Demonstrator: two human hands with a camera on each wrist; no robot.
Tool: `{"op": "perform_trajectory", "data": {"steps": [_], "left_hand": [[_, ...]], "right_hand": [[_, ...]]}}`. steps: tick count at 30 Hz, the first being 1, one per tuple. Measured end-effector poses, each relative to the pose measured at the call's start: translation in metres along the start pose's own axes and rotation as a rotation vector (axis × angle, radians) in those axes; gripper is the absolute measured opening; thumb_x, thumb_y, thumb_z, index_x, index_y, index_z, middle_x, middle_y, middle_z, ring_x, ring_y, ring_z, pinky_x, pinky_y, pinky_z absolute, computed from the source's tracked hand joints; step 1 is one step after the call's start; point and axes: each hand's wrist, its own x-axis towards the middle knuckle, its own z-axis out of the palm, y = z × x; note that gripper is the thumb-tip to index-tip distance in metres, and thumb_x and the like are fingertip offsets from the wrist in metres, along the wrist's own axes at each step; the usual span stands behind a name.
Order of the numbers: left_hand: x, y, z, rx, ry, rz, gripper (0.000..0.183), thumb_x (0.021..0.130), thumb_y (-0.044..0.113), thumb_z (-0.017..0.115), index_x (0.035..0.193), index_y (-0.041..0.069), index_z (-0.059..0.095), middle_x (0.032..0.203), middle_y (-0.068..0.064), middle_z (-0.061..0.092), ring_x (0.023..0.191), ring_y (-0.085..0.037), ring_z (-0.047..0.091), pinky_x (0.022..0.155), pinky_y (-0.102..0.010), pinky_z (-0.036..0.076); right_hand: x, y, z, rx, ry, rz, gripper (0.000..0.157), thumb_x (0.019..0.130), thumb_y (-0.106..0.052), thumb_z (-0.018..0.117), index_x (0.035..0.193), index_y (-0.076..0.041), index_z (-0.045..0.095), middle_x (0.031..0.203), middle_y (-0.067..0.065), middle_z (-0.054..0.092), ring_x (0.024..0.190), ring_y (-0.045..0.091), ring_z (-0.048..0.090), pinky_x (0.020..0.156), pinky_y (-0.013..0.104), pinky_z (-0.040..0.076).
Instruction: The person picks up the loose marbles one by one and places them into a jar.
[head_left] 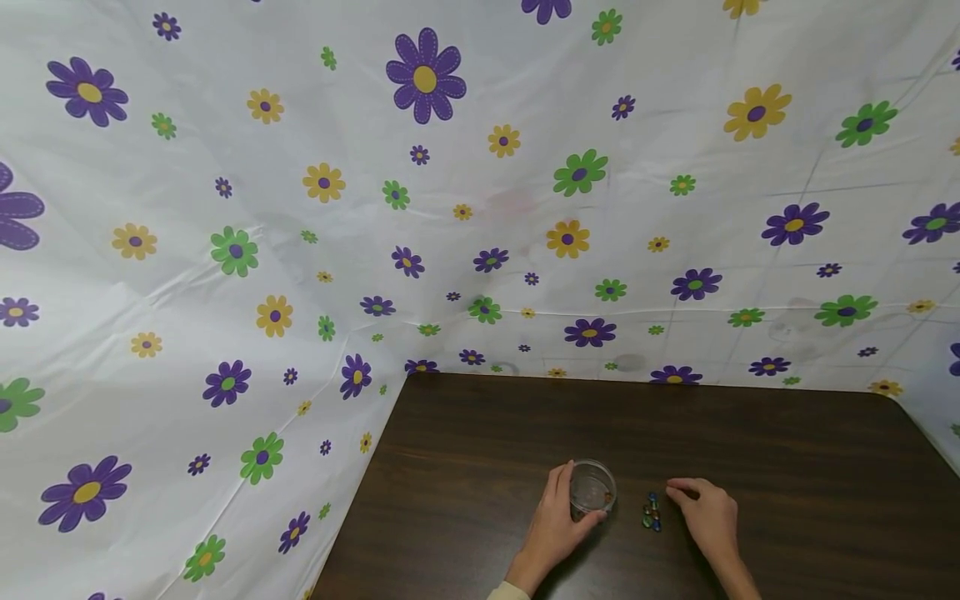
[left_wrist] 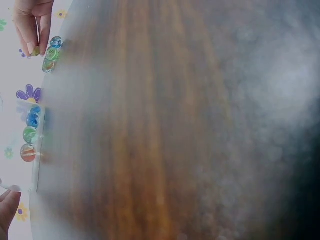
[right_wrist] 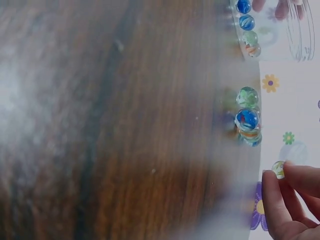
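My left hand (head_left: 553,523) grips a clear round container (head_left: 589,481) from its left side, thumb and fingers curved about the wall. Several glass marbles lie inside it, with blue, green and orange-swirled ones (left_wrist: 28,153) showing through the wall in the left wrist view. Between thumb and fingertips, my right hand (head_left: 708,512) pinches a single yellow-green marble (right_wrist: 278,170), held to the right of a small cluster of loose marbles (head_left: 652,512). In the right wrist view that cluster includes a green marble (right_wrist: 247,97) and a blue one (right_wrist: 247,119).
Both hands work over a dark wood-grain table (head_left: 480,442). Its back and left edges meet a white flower-printed sheet (head_left: 510,192), which hangs like a wall behind and beside it.
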Motion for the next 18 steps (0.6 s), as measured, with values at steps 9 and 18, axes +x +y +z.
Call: {"op": "perform_trajectory", "data": {"steps": [9,18], "left_hand": [[0.0,-0.001,0.0,-0.008,0.017,0.03,0.083,0.094,0.049,0.075,0.153,0.0,0.042,0.142,-0.009,0.051,0.122,-0.023,0.061,0.09,-0.036,0.056],[-0.001,-0.001,0.0,0.0,0.023,0.037,0.083,0.093,0.046,0.077,0.153,0.0,0.042,0.141,-0.009,0.051,0.121,-0.022,0.061,0.089,-0.034,0.056]], "right_hand": [[-0.001,-0.014,0.0,0.042,0.035,-0.003,0.006,0.086,-0.001,0.083,0.091,0.0,0.082,0.096,0.017,0.077,0.099,0.043,0.071,0.089,0.06,0.05],[0.0,-0.038,0.003,0.078,0.037,0.023,0.008,0.086,-0.008,0.085,0.093,-0.006,0.083,0.098,0.01,0.077,0.091,0.029,0.073,0.074,0.02,0.052]]}}
